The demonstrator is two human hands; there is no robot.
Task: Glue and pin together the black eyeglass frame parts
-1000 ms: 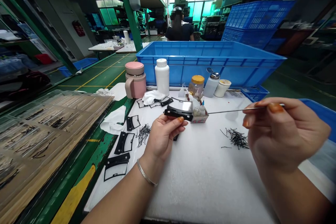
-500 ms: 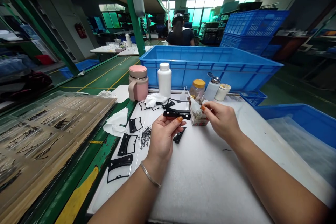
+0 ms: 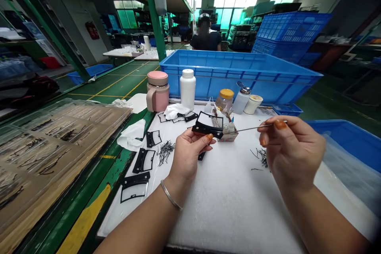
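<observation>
Left hand (image 3: 190,158) pinching black plastic frame (image 3: 206,129) by edge, seems light, film maybe scratchy; right hand (image 3: 293,152) pinching thin metal pick (image 3: 253,128) right of frame.

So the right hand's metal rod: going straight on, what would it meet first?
Probably the small cardboard box, just past the tip of the right hand's metal rod; depth is unclear, so it may pass above and reach the black frame in the left hand.
</observation>
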